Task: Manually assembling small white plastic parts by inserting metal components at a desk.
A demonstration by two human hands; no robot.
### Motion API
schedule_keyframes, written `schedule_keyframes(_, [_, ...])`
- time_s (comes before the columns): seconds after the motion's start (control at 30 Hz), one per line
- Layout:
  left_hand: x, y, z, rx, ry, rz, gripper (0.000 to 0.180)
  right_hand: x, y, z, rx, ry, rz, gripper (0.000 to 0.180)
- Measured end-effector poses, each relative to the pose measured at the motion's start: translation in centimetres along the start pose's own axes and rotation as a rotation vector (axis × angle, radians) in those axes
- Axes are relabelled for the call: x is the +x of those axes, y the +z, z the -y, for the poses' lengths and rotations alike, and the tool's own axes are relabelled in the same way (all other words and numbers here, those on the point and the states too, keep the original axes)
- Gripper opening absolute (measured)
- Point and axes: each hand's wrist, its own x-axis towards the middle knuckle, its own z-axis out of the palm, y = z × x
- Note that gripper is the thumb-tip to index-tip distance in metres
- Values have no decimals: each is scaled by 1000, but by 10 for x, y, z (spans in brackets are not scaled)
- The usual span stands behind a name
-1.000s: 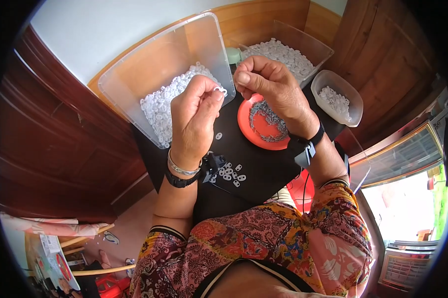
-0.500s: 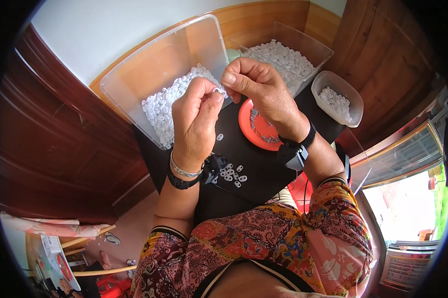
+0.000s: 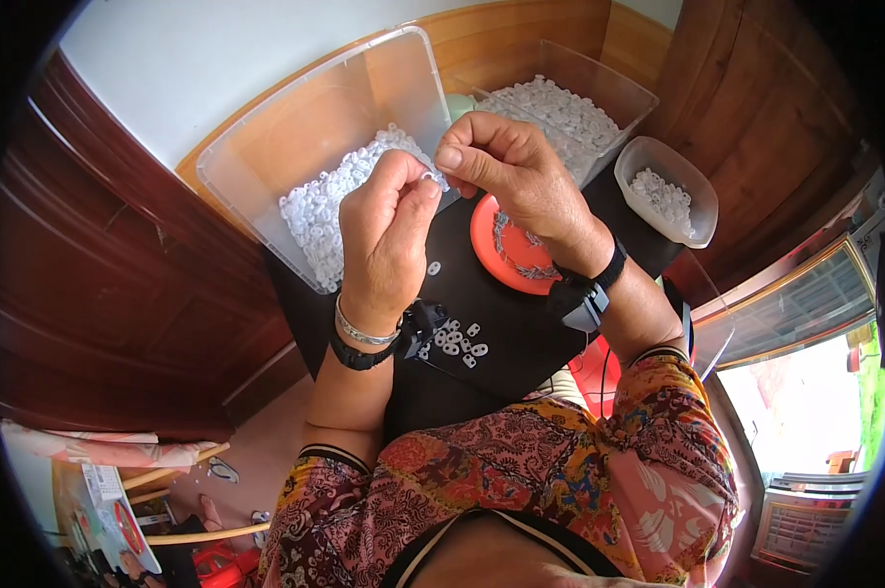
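A: Where are the hands at this moment?

B: Both are raised over the black tabletop (image 3: 521, 343). The left hand (image 3: 384, 240) is curled nearly closed, its thumb and forefinger pinching a small white piece (image 3: 430, 177). The right hand (image 3: 516, 176) meets it from the other side, its fingertips pressed together at the same spot. Whether the right one grips that piece or something thinner beside it, I cannot tell.

A: What could go wrong?

B: The piece is tiny and sits only between fingertips. I judge a slight slip would drop it, and it hangs above the edge of the big clear bin (image 3: 295, 157), so it could fall among the white pieces (image 3: 315, 211) there and be lost. It could also bounce off the tabletop toward the lap.

A: Anything else nearby at risk?

B: A loose cluster of white pieces (image 3: 455, 341) lies just below the left wrist; a dropped forearm could scatter them. The red dish (image 3: 511, 260) sits under the right wrist.

A: What differs from half a second ago?

B: Little. The pinch point sits in much the same place, and the right hand has drawn in closer to the left, leaving more of the red dish uncovered.
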Motion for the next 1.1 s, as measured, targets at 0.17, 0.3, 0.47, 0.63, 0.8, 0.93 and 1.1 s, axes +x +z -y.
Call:
schedule_keyframes(0.17, [0,-1,2,52,36,17,10,0,-1,-1,-44,-27,12,17])
schedule_keyframes(0.3, [0,2,-2,98,54,13,9,-2,-3,-4,-173,-70,-6,17])
schedule_keyframes(0.47, [0,6,0,121,45,-19,10,-2,-1,-4,-341,-110,-32,16])
schedule_keyframes(0.63, [0,8,5,53,15,-38,12,-5,5,-8,-362,-158,-76,13])
schedule_keyframes(0.8, [2,4,10,-9,-13,-41,12,-3,8,-14,-194,-145,-107,15])
schedule_keyframes(0.93, [5,-2,8,-67,-62,-47,14,3,1,-10,-72,-94,-36,19])
schedule_keyframes(1.1, [6,-5,2,-81,-65,-70,14,7,-16,-3,-114,-13,-62,24])
